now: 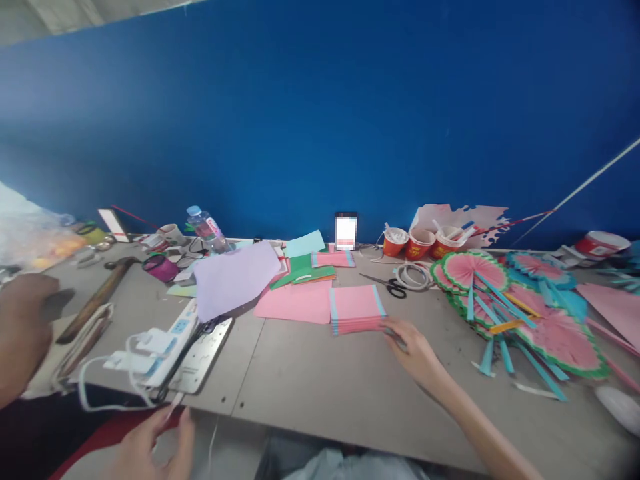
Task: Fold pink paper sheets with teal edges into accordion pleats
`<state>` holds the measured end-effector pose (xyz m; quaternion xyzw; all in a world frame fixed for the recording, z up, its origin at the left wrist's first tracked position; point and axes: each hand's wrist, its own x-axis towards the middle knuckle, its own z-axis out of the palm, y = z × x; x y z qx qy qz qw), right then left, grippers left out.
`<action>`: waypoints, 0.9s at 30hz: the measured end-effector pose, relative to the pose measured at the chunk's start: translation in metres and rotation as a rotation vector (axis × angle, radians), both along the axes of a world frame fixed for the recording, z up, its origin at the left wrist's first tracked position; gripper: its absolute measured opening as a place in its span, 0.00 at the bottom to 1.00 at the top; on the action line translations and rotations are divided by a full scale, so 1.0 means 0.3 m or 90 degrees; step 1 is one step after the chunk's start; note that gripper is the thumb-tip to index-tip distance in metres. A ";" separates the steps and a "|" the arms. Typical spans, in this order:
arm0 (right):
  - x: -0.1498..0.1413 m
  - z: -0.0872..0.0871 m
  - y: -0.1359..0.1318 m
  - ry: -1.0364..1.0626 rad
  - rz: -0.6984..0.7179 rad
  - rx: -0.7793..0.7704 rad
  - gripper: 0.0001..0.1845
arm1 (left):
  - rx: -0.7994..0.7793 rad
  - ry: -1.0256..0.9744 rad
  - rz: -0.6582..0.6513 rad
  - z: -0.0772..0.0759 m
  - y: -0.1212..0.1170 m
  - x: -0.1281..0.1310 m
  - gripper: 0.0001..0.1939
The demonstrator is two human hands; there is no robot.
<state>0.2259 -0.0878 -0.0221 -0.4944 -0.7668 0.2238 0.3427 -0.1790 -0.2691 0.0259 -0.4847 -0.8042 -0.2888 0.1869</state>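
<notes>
My right hand (413,353) is at the front right corner of a stack of pink folded paper (356,303) with light blue side edges; its curled fingertips are on that corner. How many sheets they pinch is hidden. Low at the left, my left hand (155,447) is over the table's front edge, slightly blurred, with thumb and fingers apart. A white cable from the silver phone (203,357) runs close by its fingertips. Pink sheets (295,303) and a green sheet (300,270) lie left of the stack. Black-handled scissors (396,288) lie behind it.
Another person's hand (23,333) is at far left, beside a hammer (97,300). A power strip (175,340), lilac paper (235,277) and a bottle (207,230) stand left. Red paper cups (420,245) line the back; pink-and-green paper fans (545,323) lie right.
</notes>
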 end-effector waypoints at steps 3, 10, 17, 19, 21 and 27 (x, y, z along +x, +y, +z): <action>0.000 0.023 0.039 -0.138 0.012 0.076 0.15 | 0.075 -0.010 -0.205 0.075 0.133 0.152 0.11; -0.028 0.034 0.070 -0.311 0.017 0.059 0.14 | -0.248 -0.022 -0.714 0.040 0.545 0.516 0.14; -0.030 0.018 0.095 -0.274 -0.005 0.071 0.08 | -0.290 0.032 -0.765 -0.062 0.714 0.553 0.14; -0.027 0.009 0.104 -0.240 -0.007 0.069 0.06 | -0.244 0.028 -0.737 -0.050 0.726 0.498 0.11; -0.022 -0.001 0.110 -0.211 -0.015 0.067 0.06 | -0.136 0.022 -0.591 -0.029 0.750 0.407 0.13; -0.012 -0.015 0.114 -0.172 -0.022 0.057 0.05 | -0.172 0.116 -0.211 -0.020 0.842 0.060 0.36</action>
